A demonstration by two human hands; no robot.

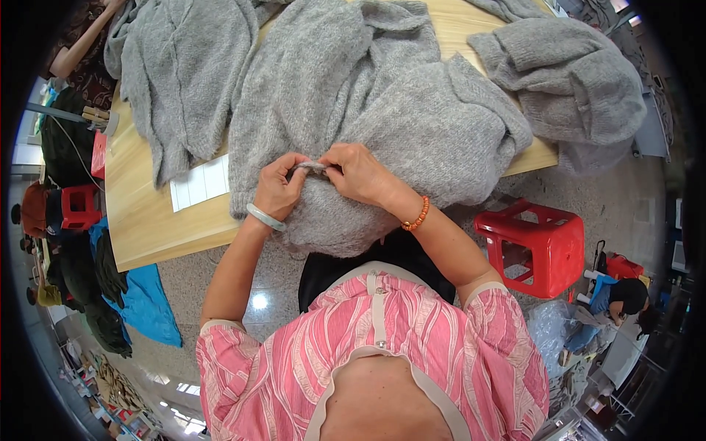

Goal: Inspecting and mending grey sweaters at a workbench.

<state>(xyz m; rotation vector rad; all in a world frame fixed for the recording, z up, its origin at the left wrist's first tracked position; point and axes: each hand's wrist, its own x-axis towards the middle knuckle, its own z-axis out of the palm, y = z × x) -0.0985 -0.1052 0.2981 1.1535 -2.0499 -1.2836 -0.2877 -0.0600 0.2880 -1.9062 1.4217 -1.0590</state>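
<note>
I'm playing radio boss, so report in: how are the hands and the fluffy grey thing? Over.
Left hand and right hand: both pinching grey knit garment. Garment bunched, hanging over table edge. Nothing seen in the way.

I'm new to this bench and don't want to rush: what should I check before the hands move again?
1. Left hand has the fabric: ok, thumb and fingers pinch it.
2. Right hand has the fabric: ok, it pinches close beside the left.
3. Grey knit garment wholly on the table: not ok, its near part extends past the table's edge.
4. White sheet clear of both hands: ok, it lies to their left.
5. Nothing small caught between the fingertips: cannot tell, too small to see.
</note>
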